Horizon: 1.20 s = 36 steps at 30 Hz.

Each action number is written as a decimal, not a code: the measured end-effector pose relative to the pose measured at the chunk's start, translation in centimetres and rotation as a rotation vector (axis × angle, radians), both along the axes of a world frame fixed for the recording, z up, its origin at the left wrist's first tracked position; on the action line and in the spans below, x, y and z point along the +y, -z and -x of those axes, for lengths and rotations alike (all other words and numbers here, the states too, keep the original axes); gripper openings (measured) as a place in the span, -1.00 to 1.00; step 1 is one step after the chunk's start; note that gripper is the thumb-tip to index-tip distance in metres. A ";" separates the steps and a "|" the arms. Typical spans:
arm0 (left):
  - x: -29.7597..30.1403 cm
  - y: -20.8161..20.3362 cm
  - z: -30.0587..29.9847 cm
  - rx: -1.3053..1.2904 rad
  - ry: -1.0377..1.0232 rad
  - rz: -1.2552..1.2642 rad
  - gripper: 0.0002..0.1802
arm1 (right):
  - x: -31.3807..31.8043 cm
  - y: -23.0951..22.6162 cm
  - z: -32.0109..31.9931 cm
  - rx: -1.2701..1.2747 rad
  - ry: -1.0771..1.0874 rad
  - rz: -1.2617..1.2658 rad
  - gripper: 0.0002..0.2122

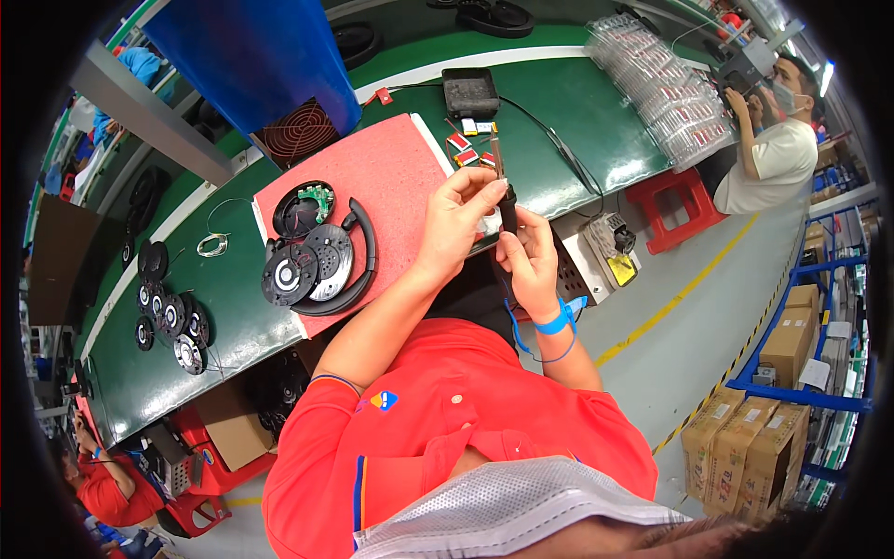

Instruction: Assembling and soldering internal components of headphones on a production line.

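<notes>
Just past the near edge of the green bench, both my hands are closed on a soldering iron point(507, 212), its black handle upright and its metal tip pointing away. My left hand point(458, 219) pinches the upper handle near the metal part. Lower down, the fingers of my right hand point(533, 263) grip it; a blue strap circles that wrist. Beyond the tip lie several small red-and-white battery packs point(463, 147). Left of my hands, black headphones point(358, 252) rest on a pink foam mat point(400, 177), one cup opened to show a green circuit board point(321, 198).
A black tray point(470, 93) sits behind the batteries, beside stacked clear plastic trays point(656, 88). Loose speaker parts point(172, 312) lie on the left bench. A blue box-shaped fan unit point(251, 61) stands behind the mat. An iron stand with yellow sponge point(619, 270) and red stool point(670, 210) are right.
</notes>
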<state>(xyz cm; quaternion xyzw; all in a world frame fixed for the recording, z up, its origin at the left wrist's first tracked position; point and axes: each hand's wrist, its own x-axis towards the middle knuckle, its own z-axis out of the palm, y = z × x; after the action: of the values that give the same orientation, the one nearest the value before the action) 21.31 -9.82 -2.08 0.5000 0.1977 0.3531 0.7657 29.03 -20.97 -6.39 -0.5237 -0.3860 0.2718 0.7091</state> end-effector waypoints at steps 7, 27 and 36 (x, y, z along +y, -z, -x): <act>0.0 0.2 0.8 -0.103 0.084 0.003 -0.73 | -0.4 -0.5 0.1 0.052 -0.057 -0.022 -0.69; -2.3 2.4 1.8 0.091 0.248 0.046 -0.63 | 0.1 -0.6 0.5 0.234 -0.152 -0.156 -0.73; -3.0 2.1 2.2 0.012 0.206 0.043 -0.64 | 3.1 -1.1 -13.2 -1.262 0.746 0.309 -0.81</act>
<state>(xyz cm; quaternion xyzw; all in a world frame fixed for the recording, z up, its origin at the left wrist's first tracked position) 19.14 -12.83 -4.21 0.5032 0.1572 0.2651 0.8073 42.26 -17.83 -5.32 -0.7700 -0.4736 -0.2877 0.3161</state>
